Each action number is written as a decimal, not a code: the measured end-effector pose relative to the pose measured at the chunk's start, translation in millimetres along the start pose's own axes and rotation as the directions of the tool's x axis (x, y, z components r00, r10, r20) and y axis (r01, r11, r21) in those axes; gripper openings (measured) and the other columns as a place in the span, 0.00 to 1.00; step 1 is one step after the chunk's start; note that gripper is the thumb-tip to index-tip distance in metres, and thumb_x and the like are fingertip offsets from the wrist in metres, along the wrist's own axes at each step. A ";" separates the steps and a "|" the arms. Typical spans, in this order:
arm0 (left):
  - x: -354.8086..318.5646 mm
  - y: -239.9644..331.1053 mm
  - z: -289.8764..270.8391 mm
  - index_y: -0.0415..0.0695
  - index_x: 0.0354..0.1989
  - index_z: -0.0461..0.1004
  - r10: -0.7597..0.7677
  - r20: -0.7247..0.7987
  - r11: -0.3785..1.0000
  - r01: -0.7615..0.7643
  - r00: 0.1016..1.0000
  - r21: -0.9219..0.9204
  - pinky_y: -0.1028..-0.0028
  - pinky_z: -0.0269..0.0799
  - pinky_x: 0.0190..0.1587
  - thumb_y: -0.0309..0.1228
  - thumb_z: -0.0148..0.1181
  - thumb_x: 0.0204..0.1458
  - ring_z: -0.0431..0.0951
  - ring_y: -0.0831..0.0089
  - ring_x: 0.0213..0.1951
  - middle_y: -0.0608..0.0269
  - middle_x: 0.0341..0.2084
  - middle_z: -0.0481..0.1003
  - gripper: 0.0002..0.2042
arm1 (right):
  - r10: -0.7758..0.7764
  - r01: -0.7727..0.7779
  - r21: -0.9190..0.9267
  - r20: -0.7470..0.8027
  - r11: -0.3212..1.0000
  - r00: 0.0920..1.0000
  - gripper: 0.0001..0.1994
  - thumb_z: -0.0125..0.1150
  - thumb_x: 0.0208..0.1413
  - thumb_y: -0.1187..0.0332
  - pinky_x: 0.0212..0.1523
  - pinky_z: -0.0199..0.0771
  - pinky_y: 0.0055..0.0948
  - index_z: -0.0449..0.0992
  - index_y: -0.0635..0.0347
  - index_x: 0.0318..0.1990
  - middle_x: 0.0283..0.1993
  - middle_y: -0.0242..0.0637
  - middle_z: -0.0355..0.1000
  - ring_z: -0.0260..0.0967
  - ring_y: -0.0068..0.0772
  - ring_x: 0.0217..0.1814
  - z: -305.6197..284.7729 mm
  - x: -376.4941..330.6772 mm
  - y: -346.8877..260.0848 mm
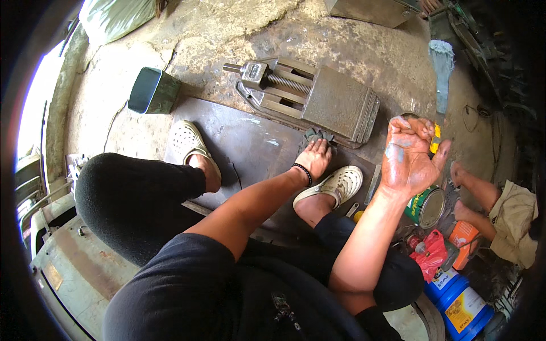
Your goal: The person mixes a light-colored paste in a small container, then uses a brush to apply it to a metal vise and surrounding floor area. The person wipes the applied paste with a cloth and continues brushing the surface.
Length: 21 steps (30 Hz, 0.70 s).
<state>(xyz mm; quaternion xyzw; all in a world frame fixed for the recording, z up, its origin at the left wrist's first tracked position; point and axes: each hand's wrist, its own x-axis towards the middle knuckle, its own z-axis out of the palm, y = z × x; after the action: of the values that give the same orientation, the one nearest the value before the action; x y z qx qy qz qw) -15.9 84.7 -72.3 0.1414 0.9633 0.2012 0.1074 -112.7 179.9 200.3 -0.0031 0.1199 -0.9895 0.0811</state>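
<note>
We take the big grey machine vise (318, 96) lying on the dark steel plate (239, 148) as our marker. Our left hand (314, 158) reaches down to the near corner of the vise, fingers closed over a small dark toothed part (316, 134) that rests on the plate right against the vise's base; most of that part is hidden under the fingers. Our right hand (408, 156) is raised to the right of the vise, palm turned toward us and smeared with grey grease, its fingers curled around a small yellow thing (435, 140) of which only a sliver shows, so we cannot tell what it is. Below the vise, our two pale perforated clogs (335, 184) stand on the plate. Right of the vise and under the raised hand sits an open green tin (426, 206), with a red bag (429, 250) and a blue can (459, 301) nearer to us. Left of the vise a dark green box (152, 91) stands on the concrete. Far right of the vise, another person's bare feet (463, 182) show.
</note>
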 end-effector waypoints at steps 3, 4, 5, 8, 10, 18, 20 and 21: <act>5.1 -25.3 -0.3 0.39 0.65 0.68 0.126 -0.044 0.992 -0.125 0.991 0.026 0.55 0.54 0.73 0.35 0.47 0.61 0.62 0.50 0.71 0.43 0.69 0.62 0.25 | -0.015 0.015 -0.026 -0.013 1.000 1.000 0.22 0.48 0.68 0.48 0.52 0.56 0.42 0.68 0.62 0.38 0.35 0.35 0.65 0.65 0.30 0.41 4.7 -3.8 -1.8; 4.7 -38.8 -1.2 0.40 0.66 0.67 0.269 0.030 0.955 -0.270 0.963 0.123 0.54 0.53 0.74 0.35 0.47 0.61 0.60 0.52 0.72 0.45 0.71 0.60 0.25 | -0.014 0.013 -0.037 -0.009 0.999 1.000 0.22 0.47 0.69 0.47 0.52 0.56 0.42 0.68 0.61 0.38 0.35 0.34 0.65 0.64 0.31 0.41 5.0 -5.1 -1.6; 5.3 -50.9 -3.3 0.41 0.67 0.66 0.340 0.120 0.910 -0.358 0.933 0.207 0.54 0.52 0.74 0.35 0.47 0.61 0.59 0.53 0.73 0.46 0.72 0.58 0.25 | -0.011 0.011 -0.046 -0.002 0.999 1.000 0.23 0.46 0.69 0.47 0.52 0.55 0.41 0.67 0.61 0.38 0.34 0.34 0.64 0.63 0.31 0.41 5.2 -5.4 -0.4; 13.2 -71.9 -13.6 0.41 0.71 0.62 0.384 0.264 0.780 -0.464 0.885 0.421 0.52 0.53 0.71 0.37 0.44 0.63 0.60 0.58 0.73 0.50 0.74 0.57 0.28 | -0.004 -0.002 -0.094 -0.061 0.996 0.998 0.23 0.45 0.69 0.47 0.52 0.55 0.41 0.68 0.61 0.38 0.35 0.34 0.64 0.63 0.30 0.41 2.8 -3.9 11.8; 16.4 -73.3 -23.3 0.42 0.69 0.66 0.379 0.245 0.786 -0.450 0.893 0.424 0.56 0.58 0.65 0.38 0.45 0.63 0.65 0.60 0.69 0.51 0.72 0.60 0.26 | 0.008 -0.017 -0.091 -0.096 0.996 0.995 0.22 0.46 0.69 0.48 0.52 0.56 0.41 0.68 0.62 0.38 0.35 0.34 0.64 0.63 0.30 0.40 2.6 -1.3 21.7; -12.0 -95.1 -47.8 0.48 0.57 0.77 0.265 0.036 0.902 -0.260 0.964 0.345 0.65 0.65 0.51 0.37 0.51 0.60 0.71 0.68 0.53 0.61 0.59 0.71 0.19 | 0.059 -0.063 -0.058 -0.071 0.996 0.996 0.22 0.49 0.68 0.50 0.52 0.56 0.41 0.68 0.64 0.38 0.35 0.36 0.65 0.63 0.32 0.41 -1.7 3.0 45.1; -13.6 -93.7 -39.7 0.48 0.60 0.75 0.286 -0.013 0.894 -0.262 0.958 0.363 0.65 0.65 0.51 0.37 0.50 0.60 0.70 0.68 0.55 0.61 0.62 0.69 0.20 | 0.079 -0.086 -0.082 -0.085 0.993 0.993 0.21 0.50 0.67 0.50 0.54 0.55 0.41 0.68 0.64 0.38 0.36 0.36 0.64 0.63 0.33 0.41 -2.9 2.1 48.3; -11.1 -90.0 -34.2 0.48 0.61 0.75 0.282 -0.030 0.887 -0.248 0.959 0.390 0.65 0.65 0.52 0.37 0.50 0.60 0.70 0.68 0.55 0.61 0.63 0.68 0.21 | 0.082 -0.089 -0.092 -0.078 0.992 0.994 0.21 0.50 0.67 0.50 0.54 0.55 0.41 0.68 0.64 0.39 0.36 0.36 0.64 0.63 0.33 0.41 -2.3 1.4 48.3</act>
<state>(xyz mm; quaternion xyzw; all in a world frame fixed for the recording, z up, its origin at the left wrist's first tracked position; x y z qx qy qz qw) -35.2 -10.2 -77.7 0.2812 0.9592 0.0283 0.0081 -106.5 133.9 186.6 0.0347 0.1701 -0.9777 0.1185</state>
